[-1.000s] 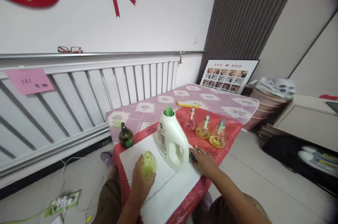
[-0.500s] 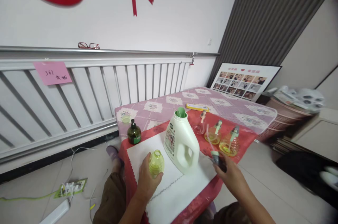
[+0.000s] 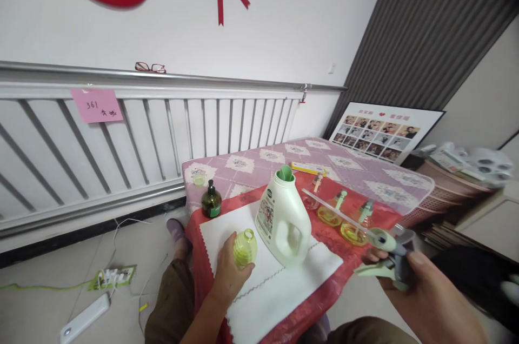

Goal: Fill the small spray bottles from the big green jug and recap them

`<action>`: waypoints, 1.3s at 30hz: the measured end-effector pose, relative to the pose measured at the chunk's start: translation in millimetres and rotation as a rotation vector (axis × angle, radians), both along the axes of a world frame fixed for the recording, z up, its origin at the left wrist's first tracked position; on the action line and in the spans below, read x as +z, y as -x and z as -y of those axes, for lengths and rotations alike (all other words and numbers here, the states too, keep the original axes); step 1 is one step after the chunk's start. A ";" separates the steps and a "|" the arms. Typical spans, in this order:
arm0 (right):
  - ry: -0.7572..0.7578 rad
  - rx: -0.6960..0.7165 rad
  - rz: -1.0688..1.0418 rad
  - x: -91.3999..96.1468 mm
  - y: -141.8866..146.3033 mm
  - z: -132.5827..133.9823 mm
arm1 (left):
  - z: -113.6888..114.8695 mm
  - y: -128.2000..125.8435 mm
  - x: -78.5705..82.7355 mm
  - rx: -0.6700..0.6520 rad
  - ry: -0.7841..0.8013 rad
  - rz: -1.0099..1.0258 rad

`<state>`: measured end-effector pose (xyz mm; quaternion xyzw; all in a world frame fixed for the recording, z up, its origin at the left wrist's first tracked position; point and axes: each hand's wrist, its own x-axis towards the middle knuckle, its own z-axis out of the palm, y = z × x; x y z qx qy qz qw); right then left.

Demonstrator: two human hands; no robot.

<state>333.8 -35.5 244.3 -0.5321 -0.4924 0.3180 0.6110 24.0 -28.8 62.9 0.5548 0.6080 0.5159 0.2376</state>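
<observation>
My left hand (image 3: 232, 271) is wrapped round a small yellow-green ribbed bottle (image 3: 245, 248), its mouth uncovered, over the white cloth (image 3: 279, 301). In my right hand (image 3: 430, 290) is a grey and pale green trigger spray head (image 3: 391, 252), held off the table's right edge. Its clear tube (image 3: 336, 210) points left toward the big jug. That white detergent jug (image 3: 284, 219) stands upright between my hands, with green showing in its open mouth. Behind the tube are two spray bottles with yellow liquid, one in the middle (image 3: 329, 215) and one nearer (image 3: 354, 231), plus a clear pinkish one (image 3: 311, 200).
A dark green pump bottle (image 3: 211, 202) stands at the table's left, by a pale green cap (image 3: 198, 179). Behind the jug lies a yellow and white box (image 3: 308, 169). A red cover (image 3: 295, 319) lies beneath the cloth. A power strip (image 3: 115, 277) with cables is on the floor.
My right hand has come closer and to the right with the spray head, turning it so that the tube points left. My left hand still holds the bottle. The view has shifted slightly.
</observation>
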 end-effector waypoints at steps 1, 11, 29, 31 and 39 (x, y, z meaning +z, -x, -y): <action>0.047 0.012 -0.062 2.9 5.2 -0.1 | -0.1 0.1 0.4 -0.004 -0.004 0.002; 0.107 0.444 0.346 50.6 56.2 -18.9 | 0.5 0.3 4.9 -0.017 -0.020 -0.010; 0.092 0.663 1.024 93.0 116.9 -60.8 | -0.1 1.1 1.6 -0.003 -0.003 -0.009; 0.091 0.677 1.058 92.7 126.1 -65.2 | 0.2 1.1 2.2 0.004 0.005 -0.003; 0.009 0.738 1.268 77.3 160.7 -78.8 | 0.0 0.4 3.4 0.006 0.031 -0.034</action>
